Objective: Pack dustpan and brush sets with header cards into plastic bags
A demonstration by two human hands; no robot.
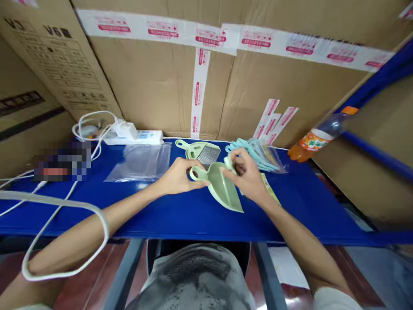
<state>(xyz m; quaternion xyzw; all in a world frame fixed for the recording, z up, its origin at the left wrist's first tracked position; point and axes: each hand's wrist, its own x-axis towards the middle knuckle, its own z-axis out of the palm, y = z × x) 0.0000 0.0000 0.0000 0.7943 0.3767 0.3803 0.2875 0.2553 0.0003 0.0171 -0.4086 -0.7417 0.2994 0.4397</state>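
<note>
My left hand (182,175) grips the handle of a small light green dustpan (222,187) and holds it over the blue table, with its wide lip towards me. My right hand (247,174) is closed around a pale, crumpled wad (229,162) at the dustpan's right rim. Fingers partly hide the wad, so its material is unclear. Behind the dustpan lies a second light green dustpan (193,149) with a grey-bristled brush (208,153) on it.
Clear plastic bags (145,161) lie at left, near a white power strip (148,137) and looping white cables (64,206). Light blue plastic items (258,155) in a bag and an orange drink bottle (319,137) are at right. Cardboard boxes (155,86) wall the back.
</note>
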